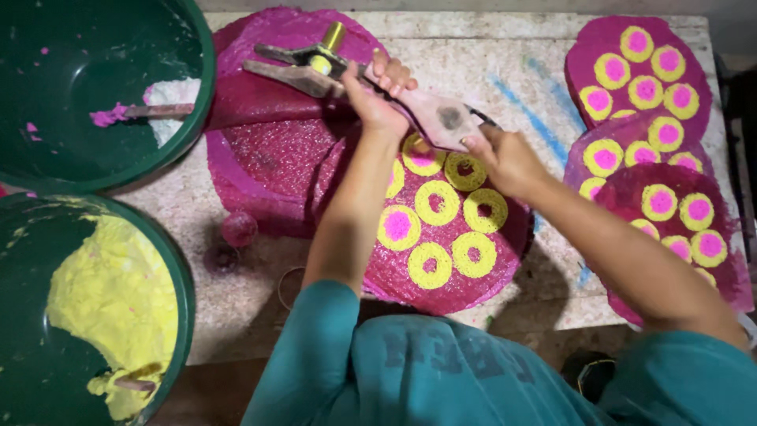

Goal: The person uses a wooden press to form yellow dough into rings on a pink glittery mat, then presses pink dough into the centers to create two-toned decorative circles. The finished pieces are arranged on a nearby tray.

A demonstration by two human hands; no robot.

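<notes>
1. Two hands hold one wooden press (430, 114); part of its handle hides under my fingers.
2. My left hand (377, 99) is clenched around the press near its brass tip.
3. My right hand (505, 158) grips the other end.
4. It hangs over the pink sheet (441, 229) with yellow rings on the tabletop (512, 79).

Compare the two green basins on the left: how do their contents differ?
The upper basin holds white dough with a pink-tipped stick lying in it; the lower basin holds a larger mass of yellow dough. The upper has pink flecks on its wall, the lower yellow smears. Both are round and dark green.
</notes>
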